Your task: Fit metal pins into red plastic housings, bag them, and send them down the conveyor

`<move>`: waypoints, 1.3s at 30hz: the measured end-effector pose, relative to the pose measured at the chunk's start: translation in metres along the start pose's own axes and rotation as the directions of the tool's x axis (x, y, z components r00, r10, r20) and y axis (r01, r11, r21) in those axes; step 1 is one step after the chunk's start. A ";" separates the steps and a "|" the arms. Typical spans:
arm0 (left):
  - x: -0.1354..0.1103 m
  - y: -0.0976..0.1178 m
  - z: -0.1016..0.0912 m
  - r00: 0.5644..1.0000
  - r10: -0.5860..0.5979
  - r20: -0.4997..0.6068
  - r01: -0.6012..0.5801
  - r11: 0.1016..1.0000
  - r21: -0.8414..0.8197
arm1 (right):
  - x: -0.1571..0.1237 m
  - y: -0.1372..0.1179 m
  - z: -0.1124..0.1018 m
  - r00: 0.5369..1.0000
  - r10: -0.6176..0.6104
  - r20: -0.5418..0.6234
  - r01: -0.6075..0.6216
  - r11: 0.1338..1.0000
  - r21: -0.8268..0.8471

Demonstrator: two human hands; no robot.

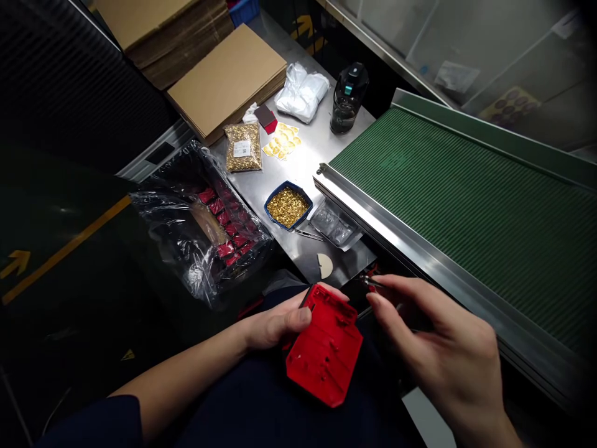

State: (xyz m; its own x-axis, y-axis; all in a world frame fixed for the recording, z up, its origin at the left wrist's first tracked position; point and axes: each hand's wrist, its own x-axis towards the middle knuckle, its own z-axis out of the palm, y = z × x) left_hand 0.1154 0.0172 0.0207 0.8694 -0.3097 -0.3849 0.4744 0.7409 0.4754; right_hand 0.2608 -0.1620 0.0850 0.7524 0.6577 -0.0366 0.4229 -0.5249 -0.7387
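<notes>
My left hand point(280, 320) grips a red plastic housing point(326, 351) by its left edge, thumb on top, with its ribbed inner side facing up. To the right of it, my right hand point(433, 336) pinches a small, shiny metal piece point(366, 280) between thumb and forefinger; its exact kind I cannot make out. The two hands are apart. Beyond them on the metal table stands a blue tray point(267, 204) of small brass-coloured parts point(288, 206). Tweezers point(308, 235) lie beside that tray, and a pale half-round piece point(325, 266) rests nearer to me.
On the right runs a green conveyor belt point(448, 199) with a metal side rail. At the left, a plastic-lined box point(205, 286) holds several red parts. Cardboard sheets point(228, 81), a bag of brass-coloured parts point(243, 146), a white bag point(303, 93) and a dark bottle point(349, 99) stand farther back.
</notes>
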 end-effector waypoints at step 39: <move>0.000 -0.002 0.010 0.983 0.186 -0.005 -0.185 0.980 0.074 | -0.028 -0.032 0.031 0.983 -0.062 0.173 0.030 0.982 0.185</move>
State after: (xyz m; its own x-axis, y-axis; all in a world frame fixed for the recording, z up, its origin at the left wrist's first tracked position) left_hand 0.1160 0.0096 0.0274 0.9417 -0.1639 -0.2939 0.3145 0.7391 0.5957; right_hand 0.2112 -0.1471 0.0888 0.6257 0.7728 -0.1065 0.3445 -0.3962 -0.8511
